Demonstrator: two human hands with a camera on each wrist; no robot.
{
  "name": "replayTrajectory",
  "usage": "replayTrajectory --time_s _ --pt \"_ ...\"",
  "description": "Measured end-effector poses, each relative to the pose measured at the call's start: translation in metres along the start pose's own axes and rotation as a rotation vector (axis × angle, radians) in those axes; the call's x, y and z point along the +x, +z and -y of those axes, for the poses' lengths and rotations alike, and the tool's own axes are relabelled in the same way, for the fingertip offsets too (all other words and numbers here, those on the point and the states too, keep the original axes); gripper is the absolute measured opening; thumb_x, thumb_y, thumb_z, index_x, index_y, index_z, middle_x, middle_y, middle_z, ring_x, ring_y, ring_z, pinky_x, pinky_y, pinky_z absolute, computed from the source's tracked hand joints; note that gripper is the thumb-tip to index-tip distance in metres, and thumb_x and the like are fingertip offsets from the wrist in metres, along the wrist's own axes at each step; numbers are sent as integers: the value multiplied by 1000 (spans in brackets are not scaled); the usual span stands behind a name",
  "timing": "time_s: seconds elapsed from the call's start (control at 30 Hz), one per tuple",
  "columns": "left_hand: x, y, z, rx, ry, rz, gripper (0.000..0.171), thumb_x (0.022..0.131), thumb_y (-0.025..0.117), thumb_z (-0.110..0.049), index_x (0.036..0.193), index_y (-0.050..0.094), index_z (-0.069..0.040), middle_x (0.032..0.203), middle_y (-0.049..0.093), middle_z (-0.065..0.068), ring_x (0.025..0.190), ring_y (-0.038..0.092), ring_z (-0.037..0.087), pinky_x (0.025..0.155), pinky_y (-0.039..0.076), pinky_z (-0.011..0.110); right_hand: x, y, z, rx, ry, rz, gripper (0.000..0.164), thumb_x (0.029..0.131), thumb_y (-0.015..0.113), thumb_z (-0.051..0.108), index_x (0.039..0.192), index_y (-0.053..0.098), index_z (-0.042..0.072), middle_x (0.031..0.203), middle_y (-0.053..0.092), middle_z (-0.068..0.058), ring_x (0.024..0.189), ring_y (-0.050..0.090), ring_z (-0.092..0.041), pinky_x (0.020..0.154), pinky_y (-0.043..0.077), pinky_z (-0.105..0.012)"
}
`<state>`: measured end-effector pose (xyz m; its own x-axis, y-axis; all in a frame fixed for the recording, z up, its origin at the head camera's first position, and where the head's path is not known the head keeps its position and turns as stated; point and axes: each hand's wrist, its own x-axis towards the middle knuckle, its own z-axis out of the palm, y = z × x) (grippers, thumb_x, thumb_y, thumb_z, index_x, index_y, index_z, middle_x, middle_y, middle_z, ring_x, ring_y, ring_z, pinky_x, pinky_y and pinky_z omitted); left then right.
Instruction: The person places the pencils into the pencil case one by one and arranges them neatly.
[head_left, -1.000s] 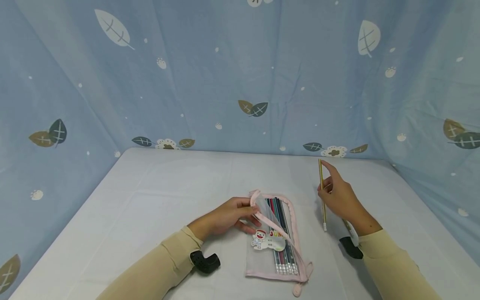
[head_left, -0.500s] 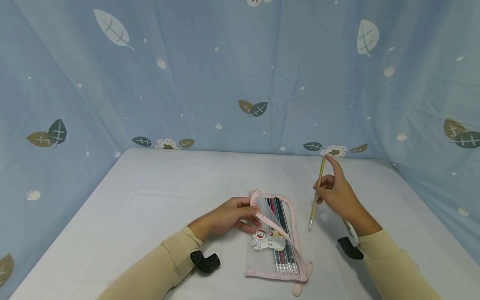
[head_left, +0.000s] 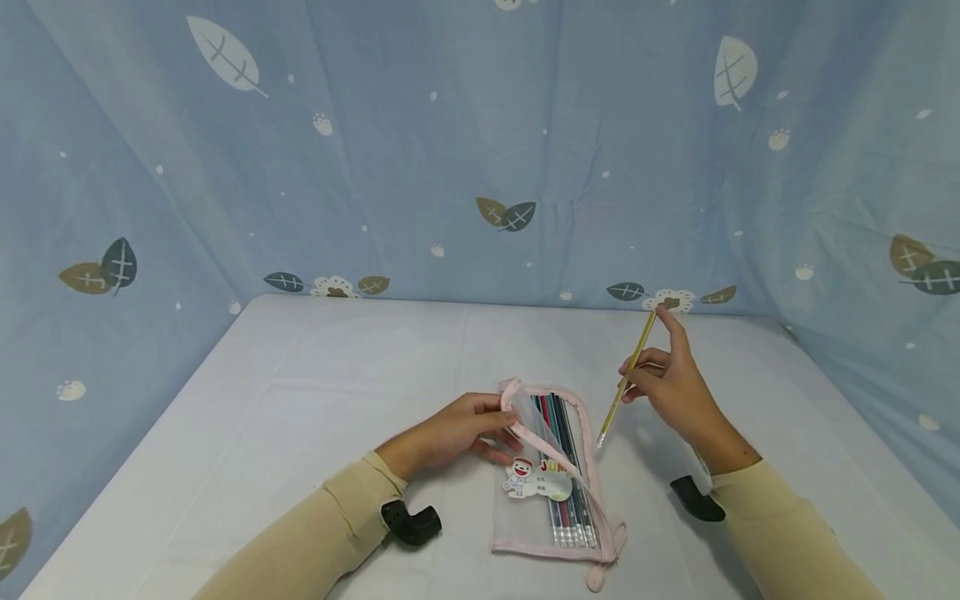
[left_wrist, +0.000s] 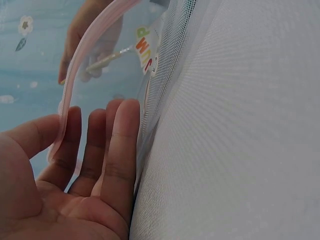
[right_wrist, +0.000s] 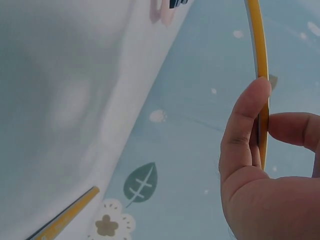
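A mesh pencil case [head_left: 525, 550] with pink trim and a cartoon sticker lies in the middle front of the head view. Several dark and coloured pencils [head_left: 566, 429] show inside it. My left hand [head_left: 465, 429] pinches the pink edge of its mouth [left_wrist: 85, 45] between thumb and index finger, lifting the flap. To the right of the case, my right hand [head_left: 678, 396] holds a yellow pencil [head_left: 640, 346] raised and slanted. Its silver end points down-left, close beside the case's right border, and the index fingertip touches the upper end.
Another yellow pencil [right_wrist: 67, 215] lies on the white tabletop [head_left: 315, 358], mostly hidden by the right wrist in the head view. A blue leaf-print curtain [head_left: 420, 150] closes off the back and sides. Black wrist devices [head_left: 411, 525] sit on both arms.
The yellow pencil has tilted from nearly upright to slanting, its silver end swinging left toward the case. My right fingers shift slightly left with it. The left hand and case stay put.
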<state>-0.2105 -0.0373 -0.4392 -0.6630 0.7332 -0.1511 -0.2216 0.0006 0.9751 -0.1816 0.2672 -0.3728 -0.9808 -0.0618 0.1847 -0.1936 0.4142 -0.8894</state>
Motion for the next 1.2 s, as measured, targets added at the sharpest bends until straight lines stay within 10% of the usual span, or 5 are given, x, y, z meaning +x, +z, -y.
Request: replayTrajectory --time_s 1.2 --pt "-3 0 -5 -58 3 10 23 103 53 -13 119 57 3 103 68 5 94 70 17 91 62 43 -7 34 -5 85 60 196 97 94 67 4 161 0 30 104 62 -28 72 71 -23 69 64 -38"
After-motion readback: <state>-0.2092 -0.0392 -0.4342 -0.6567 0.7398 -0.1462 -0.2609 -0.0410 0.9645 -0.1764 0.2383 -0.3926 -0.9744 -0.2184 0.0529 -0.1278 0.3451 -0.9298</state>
